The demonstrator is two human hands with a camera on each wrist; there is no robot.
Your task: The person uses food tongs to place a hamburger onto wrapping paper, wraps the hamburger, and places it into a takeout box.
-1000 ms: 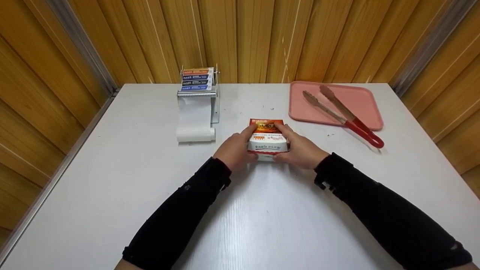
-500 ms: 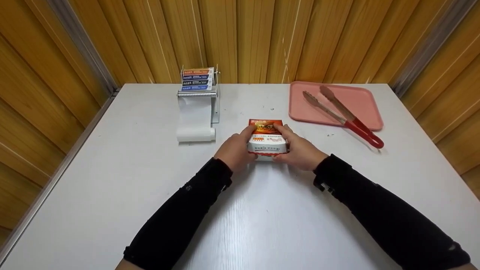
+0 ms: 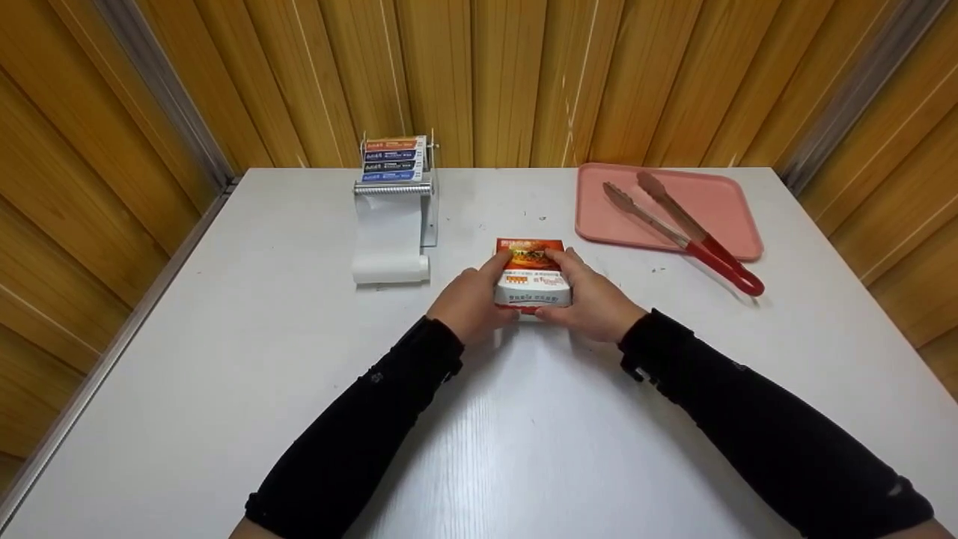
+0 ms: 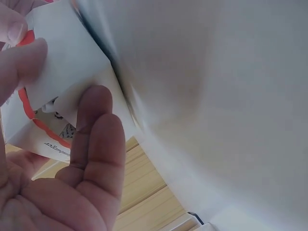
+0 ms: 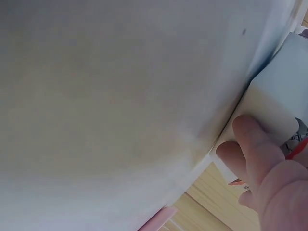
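Note:
A paper burger box (image 3: 533, 279), red and white with a burger picture on its lid, sits on the white table. My left hand (image 3: 471, 303) grips its left side, and my right hand (image 3: 599, 299) holds the right side. Fingers of both hands lie over the lid's edges, while the thumbs press at the front, low down. In the left wrist view, the box (image 4: 67, 48) shows a red scalloped edge with a gap beside it, and dark print shows inside. The right wrist view has fingertips against the white side wall of the box (image 5: 284, 82).
A metal label dispenser (image 3: 393, 187) stands at the back left, a roll of white paper (image 3: 389, 268) hanging out in front. At the back right lies a pink tray (image 3: 718, 202) with red-handled tongs (image 3: 703, 243) across it. A wood-panelled wall (image 3: 509, 82) rises behind the table.
The lid's front sits slightly lower, hiding more of the box's lower front. My thumbs have come closer together there, and the right hand and forearm have shifted slightly left.

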